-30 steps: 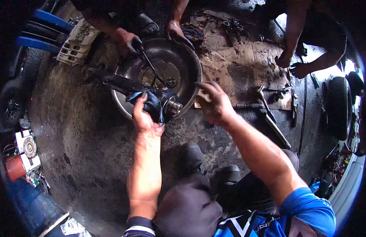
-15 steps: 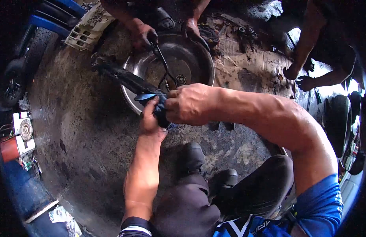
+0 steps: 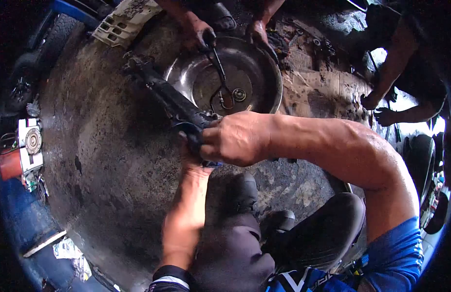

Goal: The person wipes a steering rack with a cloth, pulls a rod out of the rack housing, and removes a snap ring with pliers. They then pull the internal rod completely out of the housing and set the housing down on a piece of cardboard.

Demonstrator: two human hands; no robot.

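A long black greasy shock absorber [image 3: 173, 99] slants from the upper left down to my hands, its far end above the floor. My left hand [image 3: 190, 158] is closed around its near end, the fingers partly hidden by a dark disc-like rim [image 3: 187, 128]. My right hand [image 3: 240, 138] is closed in a fist at the same end, gripping what looks like a dark cloth [image 3: 196, 142] against it. Just beyond lies a wide metal basin [image 3: 247, 52], holding a small round metal part [image 3: 239, 94] and a bent thin piece [image 3: 220, 100].
Across the basin, another person's hand [image 3: 198, 34] holds a dark tool [image 3: 218, 63]; their other hand [image 3: 262, 36] touches the rim. Stained cardboard [image 3: 328, 80] with loose parts lies at right, near a second person's hands [image 3: 376, 107]. A pale slotted panel [image 3: 121, 24] is at upper left.
The view has shifted, so the basin and panel appear farther right. The disc-like rim has tilted and my left hand has turned slightly. Both my hands keep their hold.
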